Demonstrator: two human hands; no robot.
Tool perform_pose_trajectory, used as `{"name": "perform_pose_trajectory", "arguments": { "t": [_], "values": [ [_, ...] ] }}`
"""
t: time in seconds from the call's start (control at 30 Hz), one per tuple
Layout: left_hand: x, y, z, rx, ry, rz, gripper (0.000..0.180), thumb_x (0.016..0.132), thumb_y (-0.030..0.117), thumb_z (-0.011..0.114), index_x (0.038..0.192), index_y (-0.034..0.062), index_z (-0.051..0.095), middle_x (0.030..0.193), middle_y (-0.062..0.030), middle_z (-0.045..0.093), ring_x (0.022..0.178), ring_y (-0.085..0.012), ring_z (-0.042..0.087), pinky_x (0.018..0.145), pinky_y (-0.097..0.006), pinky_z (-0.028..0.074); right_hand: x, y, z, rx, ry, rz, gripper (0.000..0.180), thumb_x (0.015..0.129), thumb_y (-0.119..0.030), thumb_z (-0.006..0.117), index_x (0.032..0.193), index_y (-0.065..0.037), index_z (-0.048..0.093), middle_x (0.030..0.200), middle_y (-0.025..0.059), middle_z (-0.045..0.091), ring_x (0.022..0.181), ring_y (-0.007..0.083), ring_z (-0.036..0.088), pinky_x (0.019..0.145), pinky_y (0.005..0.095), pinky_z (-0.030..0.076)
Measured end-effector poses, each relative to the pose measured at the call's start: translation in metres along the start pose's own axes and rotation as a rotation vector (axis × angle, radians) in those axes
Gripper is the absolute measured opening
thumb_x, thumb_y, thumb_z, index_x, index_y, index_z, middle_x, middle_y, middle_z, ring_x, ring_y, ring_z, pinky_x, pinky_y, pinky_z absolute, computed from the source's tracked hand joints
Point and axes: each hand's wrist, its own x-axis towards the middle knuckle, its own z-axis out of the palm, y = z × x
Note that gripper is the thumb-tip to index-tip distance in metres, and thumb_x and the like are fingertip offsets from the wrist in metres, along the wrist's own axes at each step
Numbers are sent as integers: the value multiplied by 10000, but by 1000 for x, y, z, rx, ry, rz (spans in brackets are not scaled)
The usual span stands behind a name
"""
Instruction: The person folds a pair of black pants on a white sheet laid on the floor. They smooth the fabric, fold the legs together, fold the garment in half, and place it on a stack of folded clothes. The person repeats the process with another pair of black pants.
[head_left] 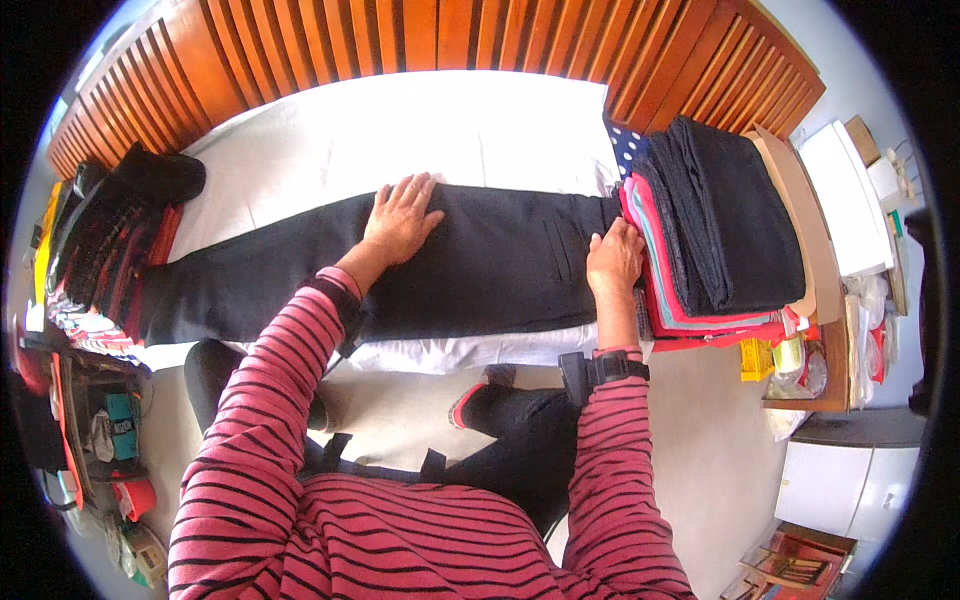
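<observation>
A pair of black trousers [480,270], folded lengthwise, lies across a white sheet [420,120]; its waist end is on the right and its leg end on the left. My left hand [400,220] rests on the upper middle of the trousers, fingers stretched out. At the waist end, my right hand [615,255] is closed on the edge of the cloth, fingers bent. Beside it stands a tall stack of folded clothes [725,220], black on top with pink and pale layers below. Another pile of dark folded clothes [120,225] stands at the leg end.
A slatted wooden panel [430,35] runs along the far side. On the right are cardboard [795,210], a yellow basket [757,360] and a white cabinet [845,485]. A shelf with assorted items [118,430] stands at the lower left. My legs are below the near edge.
</observation>
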Motion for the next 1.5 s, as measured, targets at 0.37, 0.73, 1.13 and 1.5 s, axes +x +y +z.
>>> {"name": "perform_pose_trajectory", "arguments": {
  "t": [0.37,0.73,1.13,1.5],
  "values": [
    [0,2,-6,-8,-36,-20,641,1008,455,418,1499,53,330,1579,-113,299,1477,-280,229,1186,-516,190,17,13,-37,40,-410,193,765,839,-663,587,1174,23,636,1228,266,621,1155,396,607,965,491,480],
    [-2,1,-3,-6,19,-5,630,1007,447,424,1486,46,350,1564,-124,324,1464,-286,259,1180,-518,203,17,22,-27,148,-372,58,662,757,-558,732,1063,29,701,1160,252,660,1097,409,629,912,487,505],
    [-3,3,-6,-50,16,-18,604,1002,422,444,1467,42,380,1550,-117,345,1457,-280,271,1178,-512,210,18,27,-1,410,-390,173,613,716,-396,792,1114,48,652,1169,276,651,1141,416,611,979,456,475],
    [-1,10,-7,38,80,7,580,990,437,473,1417,44,461,1508,-117,405,1445,-288,290,1165,-548,222,15,14,-51,134,-189,76,347,788,-185,676,1056,30,630,1030,273,686,995,442,658,861,508,526]
  ]
}}
